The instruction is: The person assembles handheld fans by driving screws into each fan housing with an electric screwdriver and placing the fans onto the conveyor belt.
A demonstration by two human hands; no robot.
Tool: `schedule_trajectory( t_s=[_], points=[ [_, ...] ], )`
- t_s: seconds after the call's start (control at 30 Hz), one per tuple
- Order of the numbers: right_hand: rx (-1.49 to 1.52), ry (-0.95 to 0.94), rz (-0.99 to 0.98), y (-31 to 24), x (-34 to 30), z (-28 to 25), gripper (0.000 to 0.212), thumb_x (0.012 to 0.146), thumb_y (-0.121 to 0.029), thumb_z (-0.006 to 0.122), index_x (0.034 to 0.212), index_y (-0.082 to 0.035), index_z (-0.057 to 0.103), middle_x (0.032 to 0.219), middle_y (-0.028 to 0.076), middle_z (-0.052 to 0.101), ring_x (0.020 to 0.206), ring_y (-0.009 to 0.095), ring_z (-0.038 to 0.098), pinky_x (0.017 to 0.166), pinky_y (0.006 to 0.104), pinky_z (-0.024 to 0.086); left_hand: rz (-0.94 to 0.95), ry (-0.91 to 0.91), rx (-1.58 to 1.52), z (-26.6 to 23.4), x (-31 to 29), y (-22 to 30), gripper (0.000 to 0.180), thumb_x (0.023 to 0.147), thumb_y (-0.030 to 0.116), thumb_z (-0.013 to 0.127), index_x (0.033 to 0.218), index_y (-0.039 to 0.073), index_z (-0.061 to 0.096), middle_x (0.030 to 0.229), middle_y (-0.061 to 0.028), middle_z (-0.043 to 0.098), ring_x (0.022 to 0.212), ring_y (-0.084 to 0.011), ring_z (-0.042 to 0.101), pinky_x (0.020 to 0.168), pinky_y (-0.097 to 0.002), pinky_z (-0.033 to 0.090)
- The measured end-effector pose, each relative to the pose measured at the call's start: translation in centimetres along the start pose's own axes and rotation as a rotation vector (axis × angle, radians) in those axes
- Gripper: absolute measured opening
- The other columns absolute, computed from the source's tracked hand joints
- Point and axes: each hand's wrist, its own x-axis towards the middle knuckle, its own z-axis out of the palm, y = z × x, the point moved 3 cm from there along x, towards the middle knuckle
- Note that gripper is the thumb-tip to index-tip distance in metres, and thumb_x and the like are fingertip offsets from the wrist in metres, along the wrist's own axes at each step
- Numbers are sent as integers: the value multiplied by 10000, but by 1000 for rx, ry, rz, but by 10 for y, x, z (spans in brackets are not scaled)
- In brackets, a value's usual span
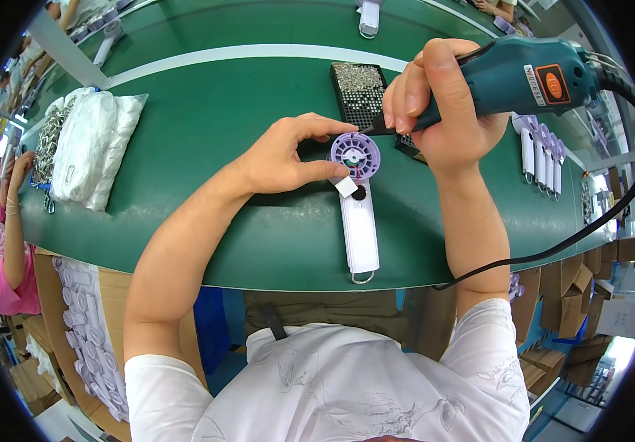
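Observation:
A small handheld fan with a white handle (pixel 360 236) and a round lilac head (pixel 365 144) lies on the green table in front of me. My left hand (pixel 277 158) grips the fan head between thumb and fingers at its left side. Beside the thumb, a small white square piece (pixel 346 186) sits where head meets handle. My right hand (pixel 450 110) is wrapped round a teal electric screwdriver (pixel 505 74), held almost level. The dark tip of the screwdriver reaches the upper rim of the fan head; whether it touches a screw is too small to tell.
Behind the fan stands a black tray of small screws (pixel 360 85). White plastic bags (pixel 100 151) lie at left, and several fans (pixel 542 151) stand at right. The screwdriver's black cable (pixel 590 230) crosses my right forearm. An open carton of lilac parts (pixel 89 331) is below left, near a person in pink (pixel 0 258).

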Motion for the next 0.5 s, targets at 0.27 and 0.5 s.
schedule_trajectory(
  t_s=[0.27, 0.5],
  points=[
    [-52, 25, 19, 9, -2, 3, 126, 1026, -74, 543, 1012, 41, 595, 616, 80, 539, 422, 157, 496, 425, 338, 464, -8, 3, 1, -1, -1, 3, 567, 779, 208, 843, 1305, 80, 675, 1129, -145, 708, 1015, -241, 658, 958, -372, 511],
    [-21, 148, 141, 24, -5, 9, 123, 937, -73, 729, 875, 5, 658, 562, 35, 597, 438, 102, 566, 409, 248, 440, -17, 2, 2, -1, -1, 3, 575, 782, 215, 839, 1306, 52, 667, 1119, -148, 717, 1011, -239, 670, 945, -370, 520]
  ],
)
